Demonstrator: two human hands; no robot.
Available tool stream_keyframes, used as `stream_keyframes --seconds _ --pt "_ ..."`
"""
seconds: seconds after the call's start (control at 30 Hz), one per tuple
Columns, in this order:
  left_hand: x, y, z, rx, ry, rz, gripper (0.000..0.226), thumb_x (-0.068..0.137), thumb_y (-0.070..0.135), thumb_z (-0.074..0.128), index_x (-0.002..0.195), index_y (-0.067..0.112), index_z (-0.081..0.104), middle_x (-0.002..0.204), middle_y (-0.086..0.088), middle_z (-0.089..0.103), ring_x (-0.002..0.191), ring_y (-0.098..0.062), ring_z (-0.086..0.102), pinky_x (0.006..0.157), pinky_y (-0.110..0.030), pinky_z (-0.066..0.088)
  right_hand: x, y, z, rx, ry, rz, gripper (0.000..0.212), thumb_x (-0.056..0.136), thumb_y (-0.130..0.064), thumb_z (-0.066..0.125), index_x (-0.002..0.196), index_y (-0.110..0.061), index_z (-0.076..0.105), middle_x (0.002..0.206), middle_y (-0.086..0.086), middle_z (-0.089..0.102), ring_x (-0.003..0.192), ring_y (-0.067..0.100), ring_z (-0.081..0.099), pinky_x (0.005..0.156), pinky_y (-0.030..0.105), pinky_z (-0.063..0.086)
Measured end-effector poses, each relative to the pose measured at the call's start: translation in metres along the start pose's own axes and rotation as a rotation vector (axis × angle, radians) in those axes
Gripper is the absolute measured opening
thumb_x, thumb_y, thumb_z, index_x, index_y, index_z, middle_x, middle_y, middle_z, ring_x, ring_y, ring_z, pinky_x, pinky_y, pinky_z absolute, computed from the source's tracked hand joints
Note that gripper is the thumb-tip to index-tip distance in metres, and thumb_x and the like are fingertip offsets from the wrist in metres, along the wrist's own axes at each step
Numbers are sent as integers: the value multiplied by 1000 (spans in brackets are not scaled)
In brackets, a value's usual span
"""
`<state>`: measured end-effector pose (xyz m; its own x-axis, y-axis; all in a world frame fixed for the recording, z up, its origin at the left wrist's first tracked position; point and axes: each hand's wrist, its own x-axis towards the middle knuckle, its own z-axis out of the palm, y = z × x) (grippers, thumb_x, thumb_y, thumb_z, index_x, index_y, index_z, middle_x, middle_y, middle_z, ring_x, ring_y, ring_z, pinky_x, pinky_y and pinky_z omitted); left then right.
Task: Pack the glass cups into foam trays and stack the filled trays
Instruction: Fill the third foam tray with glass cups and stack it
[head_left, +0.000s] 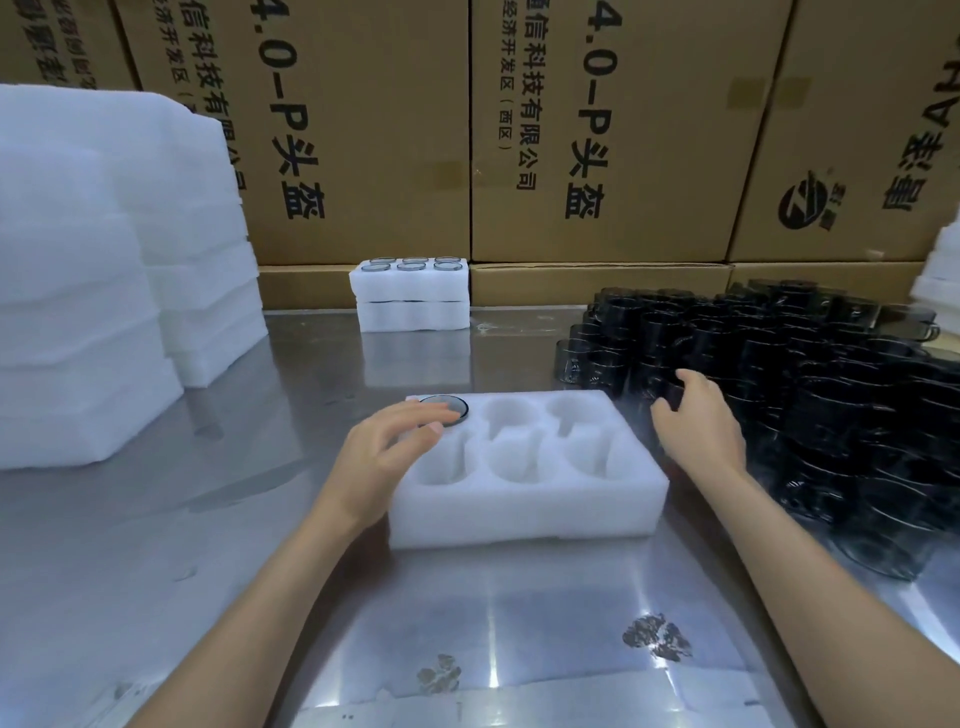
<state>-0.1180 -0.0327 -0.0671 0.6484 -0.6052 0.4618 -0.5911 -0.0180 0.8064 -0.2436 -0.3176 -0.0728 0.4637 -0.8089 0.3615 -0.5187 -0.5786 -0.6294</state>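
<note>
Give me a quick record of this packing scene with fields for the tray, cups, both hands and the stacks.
tray in work: foam tray, six pockets, one cup seated far left, five empty
left hand: open, fingers over that cup
right hand: reaching into loose dark glass cups, grip unclear
filled stack: two trays by the cartons
empty trays: tall piles, left
surface: metal table

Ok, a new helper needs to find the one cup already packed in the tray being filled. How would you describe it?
Start at the steel table, then the white foam tray lying between the two hands. The packed cup sits in its far-left pocket, right at the left hand's fingertips. Only that pocket shows a dark round rim; the other five pockets are bare white foam.
</note>
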Motion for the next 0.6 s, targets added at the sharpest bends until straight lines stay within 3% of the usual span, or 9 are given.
stream_keyframes --seconds 0.17,0.23,0.3,0.43,0.6 --pt "2 -5 -2 11 -9 -17 27 76 43 54 86 29 75 109 11 69 128 -7 45 109 -27 30 8 7 7 -18 18 -1 44 94 -35 51 134 -16 45 138 7 40 107 31 55 81 39 44" --pt "2 -5 -2 15 -6 -16 32 72 51 53 85 31 75 108 13 70 128 -5 44 109 -27 30 8 7 7 -63 52 0 38 93 -44 52 121 -19 57 129 6 47 102 29 56 75 36 43" --pt "2 -5 -2 24 -2 -23 25 76 44 54 84 33 75 106 14 70 128 -5 44 109 -28 30 6 5 6 -87 98 -37 30 93 -45 52 105 -21 65 117 5 53 96 27 55 69 32 37" --pt "2 -4 -2 28 5 -30 23 79 36 52 84 35 74 102 19 70 127 -1 44 107 -26 32 2 -13 -6 106 215 -231 23 95 -36 53 91 -18 67 97 0 55 83 19 53 67 29 34" --pt "4 -5 -1 35 5 -27 25 79 36 51 85 33 75 99 20 71 127 -3 44 109 -32 31 -20 -61 -27 407 226 -601 13 91 -22 61 86 -14 70 85 -4 62 77 9 57 70 28 48"
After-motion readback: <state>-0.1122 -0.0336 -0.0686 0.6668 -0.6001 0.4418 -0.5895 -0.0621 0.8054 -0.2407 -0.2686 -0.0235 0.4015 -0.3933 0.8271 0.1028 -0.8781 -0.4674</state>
